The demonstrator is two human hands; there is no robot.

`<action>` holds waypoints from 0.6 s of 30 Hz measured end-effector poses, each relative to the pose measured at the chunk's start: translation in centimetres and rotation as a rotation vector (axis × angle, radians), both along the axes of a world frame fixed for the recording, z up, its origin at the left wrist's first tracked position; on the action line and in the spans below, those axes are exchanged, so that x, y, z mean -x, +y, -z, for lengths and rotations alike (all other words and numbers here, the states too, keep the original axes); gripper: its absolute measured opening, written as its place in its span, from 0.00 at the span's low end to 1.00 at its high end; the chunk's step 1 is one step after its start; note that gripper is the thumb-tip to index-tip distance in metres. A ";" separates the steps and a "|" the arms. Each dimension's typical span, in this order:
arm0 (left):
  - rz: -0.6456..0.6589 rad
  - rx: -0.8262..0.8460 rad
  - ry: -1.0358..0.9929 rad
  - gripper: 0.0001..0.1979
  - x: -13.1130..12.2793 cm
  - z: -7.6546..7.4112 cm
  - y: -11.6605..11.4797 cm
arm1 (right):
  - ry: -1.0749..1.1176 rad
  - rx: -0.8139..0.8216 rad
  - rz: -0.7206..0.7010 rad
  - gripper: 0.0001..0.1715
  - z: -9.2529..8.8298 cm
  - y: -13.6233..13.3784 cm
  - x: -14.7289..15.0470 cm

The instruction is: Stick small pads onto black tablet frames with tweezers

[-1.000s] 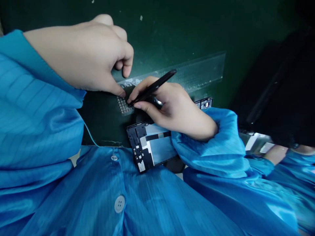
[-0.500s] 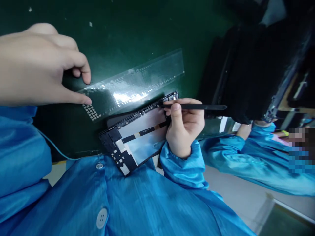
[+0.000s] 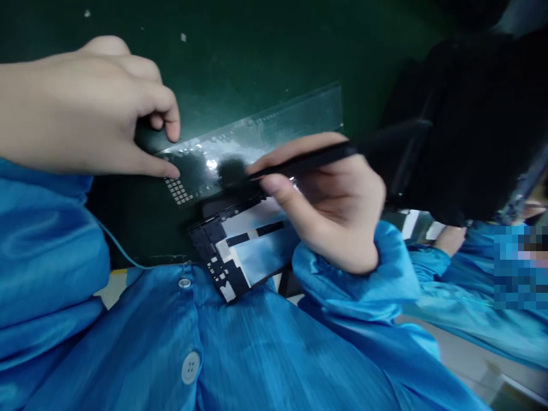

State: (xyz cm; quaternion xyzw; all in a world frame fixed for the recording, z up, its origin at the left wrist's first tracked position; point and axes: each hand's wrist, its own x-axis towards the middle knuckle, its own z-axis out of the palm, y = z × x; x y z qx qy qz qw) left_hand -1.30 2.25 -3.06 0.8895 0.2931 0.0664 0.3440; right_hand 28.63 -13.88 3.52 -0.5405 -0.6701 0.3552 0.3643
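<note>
Ideally, left grip (image 3: 107, 108), fingers spread, pins the clear strip (image 3: 312, 108) flat; right grip (image 3: 342, 200), pinching the black tool (image 3: 317, 160), should clear the device (image 3: 263, 260).

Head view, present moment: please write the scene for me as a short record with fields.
Left hand: thumb tip at the left end of a clear, long plastic strip, by small pale squares in rows
Right hand: holds a slim black tool, thumb and fingers closed on it
Tool tip: near the strip's lower edge; contact unclear
Device: flat, rectangular, black-framed electronic device with a silvery-blue panel, between strip and wearer's body
Surface: dark green tabletop
Nearby: another person's shiny blue sleeve, at right
</note>
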 end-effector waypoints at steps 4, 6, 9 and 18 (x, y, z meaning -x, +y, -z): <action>-0.178 0.123 0.233 0.31 -3.2 -3.5 -1.4 | -0.005 0.132 -0.413 0.07 1.2 3.7 2.0; -0.140 0.085 0.302 0.40 -4.1 -4.3 -1.7 | -0.034 0.158 -0.454 0.07 2.0 4.3 2.5; -0.095 0.012 0.356 0.51 -4.2 -4.5 -1.7 | -0.034 0.183 -0.452 0.08 2.5 4.2 2.6; -0.073 -0.074 0.485 0.57 -4.0 -4.2 -1.6 | -0.057 0.158 -0.482 0.04 2.9 4.6 2.9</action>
